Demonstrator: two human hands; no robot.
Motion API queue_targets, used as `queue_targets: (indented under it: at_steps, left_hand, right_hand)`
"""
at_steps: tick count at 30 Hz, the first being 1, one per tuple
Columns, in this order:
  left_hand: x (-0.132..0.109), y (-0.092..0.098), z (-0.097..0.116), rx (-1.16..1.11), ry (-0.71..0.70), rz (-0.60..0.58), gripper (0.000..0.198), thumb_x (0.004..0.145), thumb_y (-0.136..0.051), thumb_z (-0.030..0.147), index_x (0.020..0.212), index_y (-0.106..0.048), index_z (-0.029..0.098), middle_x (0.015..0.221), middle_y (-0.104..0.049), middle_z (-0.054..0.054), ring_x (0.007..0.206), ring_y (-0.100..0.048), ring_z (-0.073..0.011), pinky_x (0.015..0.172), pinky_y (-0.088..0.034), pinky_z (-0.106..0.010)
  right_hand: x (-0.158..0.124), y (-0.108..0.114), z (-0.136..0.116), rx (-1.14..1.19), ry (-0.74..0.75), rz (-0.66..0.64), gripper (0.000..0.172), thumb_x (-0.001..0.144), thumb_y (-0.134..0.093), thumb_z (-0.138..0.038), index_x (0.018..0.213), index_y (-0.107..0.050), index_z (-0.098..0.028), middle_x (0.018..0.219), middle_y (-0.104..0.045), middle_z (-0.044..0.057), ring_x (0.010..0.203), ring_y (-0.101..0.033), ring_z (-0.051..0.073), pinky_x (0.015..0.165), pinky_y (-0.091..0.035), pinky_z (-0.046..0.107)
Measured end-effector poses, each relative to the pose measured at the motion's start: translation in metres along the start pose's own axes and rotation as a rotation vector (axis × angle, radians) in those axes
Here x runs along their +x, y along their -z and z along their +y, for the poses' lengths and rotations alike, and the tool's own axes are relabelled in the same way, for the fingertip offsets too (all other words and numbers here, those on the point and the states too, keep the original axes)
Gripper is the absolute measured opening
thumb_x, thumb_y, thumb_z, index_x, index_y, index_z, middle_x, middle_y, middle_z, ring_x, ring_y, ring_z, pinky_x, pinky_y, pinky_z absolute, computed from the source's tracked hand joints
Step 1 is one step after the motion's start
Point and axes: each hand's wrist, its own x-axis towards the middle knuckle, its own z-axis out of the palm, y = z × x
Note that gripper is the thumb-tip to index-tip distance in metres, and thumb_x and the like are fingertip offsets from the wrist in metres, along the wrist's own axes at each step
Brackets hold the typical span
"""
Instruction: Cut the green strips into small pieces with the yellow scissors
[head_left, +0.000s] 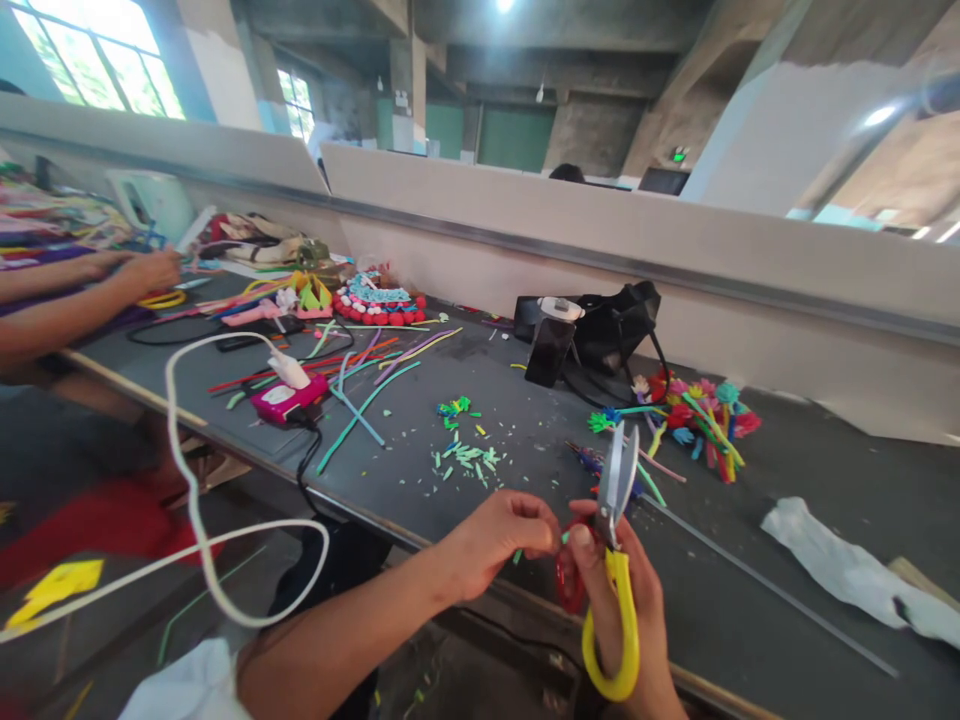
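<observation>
My left hand [495, 537] is closed in a pinch over the table's front edge, close to my right fingertips. A bit of green pipe cleaner [518, 556] pokes out below its fingers. My right hand [641, 598] holds scissors [616, 487], blades pointing up, with a yellow handle loop around the hand's base. Beside the right thumb is a red looped part [570, 578]; whether it belongs to the scissors I cannot tell. Small green clippings [469, 458] lie scattered on the dark table, below a little green and blue cluster [454, 407].
Bunched pipe-cleaner flowers [705, 420] lie at right, near a thin grey rod [772, 572] and a white cloth [829, 565]. A black bag [622, 325] stands against the partition. Left are loose pipe cleaners [367, 410], a pink power adapter [289, 398], a white cable [196, 500] and another person's hands [150, 275].
</observation>
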Motion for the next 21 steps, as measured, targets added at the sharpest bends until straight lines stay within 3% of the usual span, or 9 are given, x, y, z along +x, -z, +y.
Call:
queue_targets:
  at_steps: [6, 8, 10, 12, 14, 17, 21]
  left_hand:
    - [-0.001, -0.005, -0.008, 0.204, -0.005, 0.033, 0.007, 0.061, -0.066, 0.02, 0.062, -0.06, 0.017, 0.056, -0.049, 0.005, 0.056, -0.037, -0.0106, 0.058, -0.026, -0.026]
    - [-0.005, -0.008, -0.007, 0.388, -0.153, 0.083, 0.006, 0.067, -0.065, 0.022, 0.064, -0.061, 0.018, 0.058, -0.051, 0.003, 0.057, -0.041, -0.0124, 0.061, -0.03, -0.027]
    - [-0.009, -0.011, -0.005, 0.651, -0.41, 0.128, 0.006, 0.072, -0.064, 0.02, 0.066, -0.063, 0.02, 0.061, -0.054, 0.001, 0.061, -0.045, -0.0148, 0.068, -0.033, -0.03]
    - [-0.013, -0.012, -0.004, 0.859, -0.652, 0.128, 0.011, 0.075, -0.062, 0.014, 0.069, -0.066, 0.021, 0.065, -0.058, -0.002, 0.067, -0.049, -0.0173, 0.076, -0.033, -0.033]
    - [-0.015, -0.012, -0.004, 0.96, -0.781, 0.109, 0.016, 0.075, -0.06, 0.009, 0.072, -0.068, 0.023, 0.066, -0.06, -0.004, 0.068, -0.051, -0.0187, 0.08, -0.032, -0.035]
    - [-0.014, -0.011, -0.004, 0.922, -0.781, 0.118, 0.017, 0.075, -0.06, 0.009, 0.071, -0.069, 0.023, 0.065, -0.06, -0.004, 0.067, -0.051, -0.0186, 0.081, -0.033, -0.036]
    - [-0.009, -0.009, 0.001, 0.499, -0.473, 0.207, 0.008, 0.072, -0.065, 0.018, 0.064, -0.067, 0.02, 0.059, -0.056, 0.0, 0.059, -0.046, -0.0145, 0.066, -0.034, -0.029]
  right_hand:
    - [0.002, 0.005, 0.0, -0.142, 0.068, 0.063, 0.037, 0.078, -0.07, -0.048, 0.101, -0.064, -0.02, 0.058, -0.058, -0.005, 0.042, -0.052, 0.011, 0.041, -0.042, 0.021]
    - [0.002, 0.007, 0.002, -0.161, 0.093, 0.083, 0.035, 0.079, -0.068, -0.047, 0.1, -0.064, -0.02, 0.059, -0.059, -0.004, 0.043, -0.052, 0.011, 0.042, -0.042, 0.021]
    - [0.003, 0.008, 0.002, -0.121, 0.077, 0.092, 0.037, 0.079, -0.067, -0.048, 0.101, -0.062, -0.02, 0.059, -0.058, -0.004, 0.042, -0.051, 0.011, 0.04, -0.042, 0.021]
    - [0.003, 0.007, 0.001, -0.066, 0.026, 0.074, 0.04, 0.077, -0.067, -0.05, 0.102, -0.06, -0.019, 0.057, -0.056, -0.006, 0.039, -0.049, 0.011, 0.037, -0.042, 0.021]
    - [0.002, 0.005, -0.001, -0.036, -0.022, 0.052, 0.044, 0.076, -0.068, -0.052, 0.103, -0.058, -0.019, 0.054, -0.053, -0.007, 0.037, -0.047, 0.011, 0.034, -0.041, 0.021]
    - [0.001, 0.002, -0.004, 0.004, -0.046, 0.045, 0.047, 0.076, -0.069, -0.054, 0.104, -0.057, -0.019, 0.051, -0.05, -0.008, 0.036, -0.046, 0.011, 0.034, -0.041, 0.021]
    - [0.0, 0.002, -0.001, -0.016, -0.017, 0.018, 0.046, 0.085, -0.061, -0.057, 0.111, -0.058, -0.019, 0.051, -0.049, -0.008, 0.037, -0.045, 0.011, 0.035, -0.038, 0.02]
